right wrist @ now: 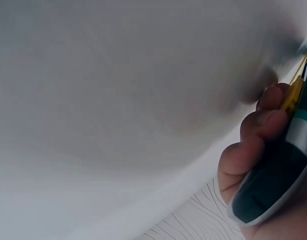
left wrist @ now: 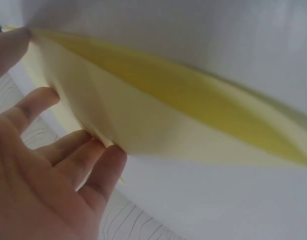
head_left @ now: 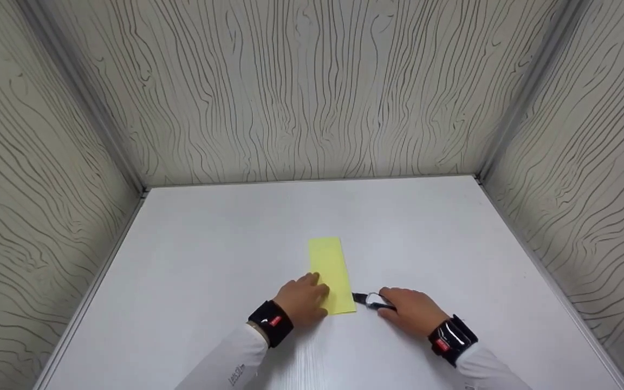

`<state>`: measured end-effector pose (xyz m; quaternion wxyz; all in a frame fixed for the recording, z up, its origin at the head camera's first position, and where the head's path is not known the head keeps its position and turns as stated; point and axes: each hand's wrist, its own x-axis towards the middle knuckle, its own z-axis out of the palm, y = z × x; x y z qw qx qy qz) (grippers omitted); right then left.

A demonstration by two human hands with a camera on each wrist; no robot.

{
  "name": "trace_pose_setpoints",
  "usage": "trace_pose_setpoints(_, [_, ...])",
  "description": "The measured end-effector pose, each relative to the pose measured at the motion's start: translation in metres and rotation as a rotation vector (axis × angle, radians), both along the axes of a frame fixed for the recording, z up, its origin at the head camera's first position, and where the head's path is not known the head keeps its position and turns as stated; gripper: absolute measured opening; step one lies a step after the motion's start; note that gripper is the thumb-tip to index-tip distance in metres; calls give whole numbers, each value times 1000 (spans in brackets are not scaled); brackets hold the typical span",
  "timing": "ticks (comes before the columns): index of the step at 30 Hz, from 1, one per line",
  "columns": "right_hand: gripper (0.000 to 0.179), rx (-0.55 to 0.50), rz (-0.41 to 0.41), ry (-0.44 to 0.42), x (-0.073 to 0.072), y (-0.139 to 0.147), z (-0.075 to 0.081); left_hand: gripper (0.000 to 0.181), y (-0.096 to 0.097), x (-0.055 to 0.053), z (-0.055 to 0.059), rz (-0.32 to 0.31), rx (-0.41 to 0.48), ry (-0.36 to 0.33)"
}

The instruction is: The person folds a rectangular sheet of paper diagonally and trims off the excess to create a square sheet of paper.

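Observation:
A folded yellow paper (head_left: pixel 329 260) lies lengthwise on the white table in the head view. The fingertips of my left hand (head_left: pixel 302 299) rest along its left side near the close end. In the left wrist view, the paper's layers (left wrist: pixel 138 105) stand apart at the fold, and the fingers (left wrist: pixel 106 175) touch one edge. My right hand (head_left: pixel 412 310) grips a dark hand tool with a pale grey band (head_left: pixel 375 300); its exact kind is unclear. The tool's black front end meets the paper's right edge. In the right wrist view, fingers curl round its dark rounded body (right wrist: pixel 276 180).
The white tabletop (head_left: pixel 225 233) spreads around the paper. Wood-patterned panels (head_left: pixel 301 97) stand behind it and on both sides, with grey metal rails (head_left: pixel 528 81) at the corners. A black strap (head_left: pixel 271 323) circles each wrist.

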<state>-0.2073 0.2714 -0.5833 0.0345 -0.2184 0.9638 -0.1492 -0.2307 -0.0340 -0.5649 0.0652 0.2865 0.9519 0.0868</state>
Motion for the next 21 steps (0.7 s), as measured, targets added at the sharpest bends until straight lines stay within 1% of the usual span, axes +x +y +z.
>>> trace_pose_setpoints(4, [19, 7, -8, 5, 0, 1, 0, 38, 0, -1, 1, -2, 0, -7])
trace_pose_setpoints(11, [18, 6, -6, 3, -6, -1, -4, 37, 0, -3, -1, -11, -2, -1])
trace_pose_setpoints(16, [17, 18, -24, -8, -5, -1, 1, 37, 0, -5, -5, -21, -7, 12])
trace_pose_setpoints(21, [20, 13, -4, -8, -7, -4, 1, 34, 1, -4, -6, -21, -7, 28])
